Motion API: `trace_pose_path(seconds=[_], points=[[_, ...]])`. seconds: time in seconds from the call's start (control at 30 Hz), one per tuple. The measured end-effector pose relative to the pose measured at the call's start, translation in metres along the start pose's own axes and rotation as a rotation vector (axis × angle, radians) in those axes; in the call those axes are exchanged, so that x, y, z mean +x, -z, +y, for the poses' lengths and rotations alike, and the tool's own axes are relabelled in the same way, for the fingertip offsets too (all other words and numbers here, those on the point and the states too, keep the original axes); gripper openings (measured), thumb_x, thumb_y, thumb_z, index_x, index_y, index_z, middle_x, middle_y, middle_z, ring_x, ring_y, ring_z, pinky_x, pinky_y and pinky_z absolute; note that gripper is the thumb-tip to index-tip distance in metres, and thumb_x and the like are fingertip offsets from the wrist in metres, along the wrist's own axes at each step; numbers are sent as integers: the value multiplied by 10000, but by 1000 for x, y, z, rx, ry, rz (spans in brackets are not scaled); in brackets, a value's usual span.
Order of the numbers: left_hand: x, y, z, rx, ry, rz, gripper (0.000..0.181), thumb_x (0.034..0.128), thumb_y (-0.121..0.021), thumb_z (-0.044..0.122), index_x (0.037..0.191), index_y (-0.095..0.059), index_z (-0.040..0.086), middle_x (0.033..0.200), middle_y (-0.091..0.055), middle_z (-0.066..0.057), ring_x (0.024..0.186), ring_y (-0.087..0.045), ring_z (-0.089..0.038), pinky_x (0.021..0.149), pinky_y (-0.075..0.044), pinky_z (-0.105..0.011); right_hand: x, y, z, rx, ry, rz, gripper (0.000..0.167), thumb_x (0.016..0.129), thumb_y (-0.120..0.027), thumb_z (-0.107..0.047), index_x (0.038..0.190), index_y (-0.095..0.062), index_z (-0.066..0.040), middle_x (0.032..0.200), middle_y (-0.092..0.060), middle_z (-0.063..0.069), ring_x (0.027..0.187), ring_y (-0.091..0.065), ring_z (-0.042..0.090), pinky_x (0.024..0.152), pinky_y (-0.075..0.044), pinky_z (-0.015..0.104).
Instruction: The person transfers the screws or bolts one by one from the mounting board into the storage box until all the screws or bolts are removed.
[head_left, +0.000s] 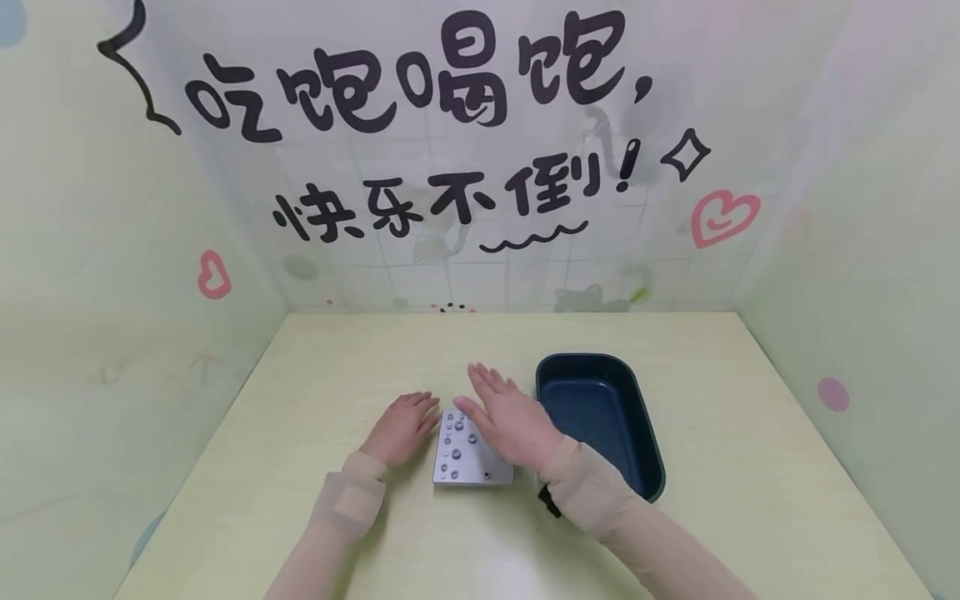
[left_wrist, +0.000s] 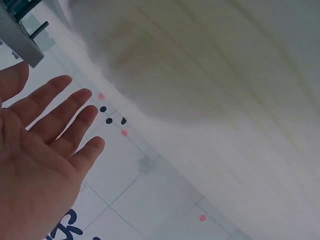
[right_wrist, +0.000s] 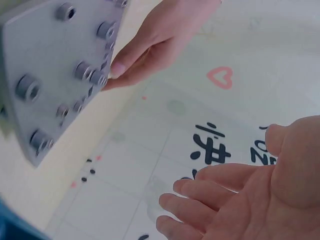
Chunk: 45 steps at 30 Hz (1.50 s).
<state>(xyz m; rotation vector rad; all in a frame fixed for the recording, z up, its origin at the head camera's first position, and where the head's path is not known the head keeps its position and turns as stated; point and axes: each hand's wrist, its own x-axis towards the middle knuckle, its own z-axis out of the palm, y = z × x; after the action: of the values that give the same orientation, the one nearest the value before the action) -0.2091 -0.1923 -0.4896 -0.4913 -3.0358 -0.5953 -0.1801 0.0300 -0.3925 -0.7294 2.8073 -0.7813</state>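
A silver metal plate with several socket-head screws stands on the table, partly hidden under my right hand. That hand is raised above the plate's right side, fingers straight and the palm bare in the right wrist view. My left hand is at the plate's left edge; its thumb appears to touch that edge. The left fingers are spread and loosely extended in the left wrist view. There, a plate corner shows near the thumb, with threaded screw ends sticking out underneath.
A dark blue rectangular tray lies right of the plate, its near left part hidden by the right forearm. A printed sheet with black writing and pink hearts forms the back wall. Pale walls flank the light table.
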Motion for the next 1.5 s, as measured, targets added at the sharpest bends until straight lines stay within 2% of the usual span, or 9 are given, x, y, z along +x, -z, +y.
trace_pose_path(seconds=[0.2,0.5,0.6,0.67,0.77,0.83,1.1,1.5], points=[[0,-1,2,14,-45,8,375,1026,-521,246,1279,-608,-17,1366,-569,-239,1337,-472,-411,1178,-320,-558,14,-11,-13,31,17,-39,614,1076,-305,-449,1547,-287,-55,1603,-313,103,1476,-313,280,1209,-313,462],[2,-2,2,3,-44,-11,353,1023,-527,273,1233,-641,12,1382,-558,-240,1370,-435,-420,1197,-266,-586,42,-30,-8,-137,-52,-74,438,1070,-430,-282,1425,-501,-36,1486,-494,146,1353,-504,287,1111,-456,428],[2,-2,1,9,-44,-22,332,1020,-533,266,1198,-659,16,1373,-564,-241,1377,-424,-429,1200,-254,-591,50,-35,-7,-198,-49,-73,351,1050,-489,-232,1328,-600,-47,1367,-609,136,1229,-614,268,1016,-539,396],[2,-2,1,8,-46,-24,323,1018,-537,259,1186,-665,15,1368,-568,-244,1380,-417,-436,1200,-249,-595,55,-38,-7,-227,-43,-76,282,1031,-529,-201,1228,-668,-55,1223,-694,114,1084,-683,235,909,-590,361],[2,-1,1,2,-49,-21,325,1018,-537,260,1193,-663,17,1366,-568,-245,1382,-413,-440,1200,-247,-598,59,-43,-8,-237,-44,-79,203,1002,-578,-168,1101,-719,-59,1015,-745,75,875,-703,189,747,-606,316],[2,-1,1,2,-53,-19,332,1019,-535,264,1203,-658,17,1366,-568,-245,1380,-414,-442,1198,-249,-601,61,-47,-9,-234,-54,-81,187,997,-583,-158,1063,-726,-57,963,-747,68,813,-694,173,694,-600,299],[3,-1,3,-1,-45,-25,346,1020,-533,272,1224,-646,15,1369,-564,-246,1380,-413,-444,1197,-248,-602,66,-59,-6,-226,-79,-64,161,991,-598,-158,1052,-706,-55,939,-740,65,786,-696,166,688,-607,279],[2,0,3,-4,-63,-17,322,1018,-536,254,1220,-654,32,1369,-566,-241,1379,-418,-439,1194,-256,-602,70,-66,-5,-278,-76,-42,145,966,-638,-176,1016,-694,-52,907,-712,64,783,-688,176,675,-608,287]])
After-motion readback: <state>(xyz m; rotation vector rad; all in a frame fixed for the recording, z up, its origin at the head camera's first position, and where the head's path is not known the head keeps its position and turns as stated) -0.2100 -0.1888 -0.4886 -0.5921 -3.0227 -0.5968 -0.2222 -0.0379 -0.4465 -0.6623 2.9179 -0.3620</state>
